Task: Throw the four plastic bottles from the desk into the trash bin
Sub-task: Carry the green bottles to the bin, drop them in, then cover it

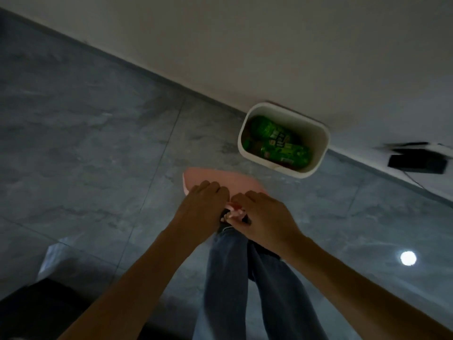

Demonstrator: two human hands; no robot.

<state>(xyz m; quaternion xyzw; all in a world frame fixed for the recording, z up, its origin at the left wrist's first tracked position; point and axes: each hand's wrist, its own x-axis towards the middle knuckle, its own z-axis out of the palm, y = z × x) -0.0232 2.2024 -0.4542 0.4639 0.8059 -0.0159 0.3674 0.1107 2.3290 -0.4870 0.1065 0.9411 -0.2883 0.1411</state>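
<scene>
A white trash bin stands on the floor against the wall, its top open. Green plastic bottles lie inside it. In front of me I hold a flat pink lid by its near edge. My left hand grips it from the left with curled fingers, and my right hand grips it from the right. The two hands almost touch. The lid is below and left of the bin, apart from it. The desk is out of view.
Grey tiled floor spreads to the left. A white wall runs diagonally behind the bin. A black box with a cable lies on the floor at the right. My legs in blue jeans are below the hands.
</scene>
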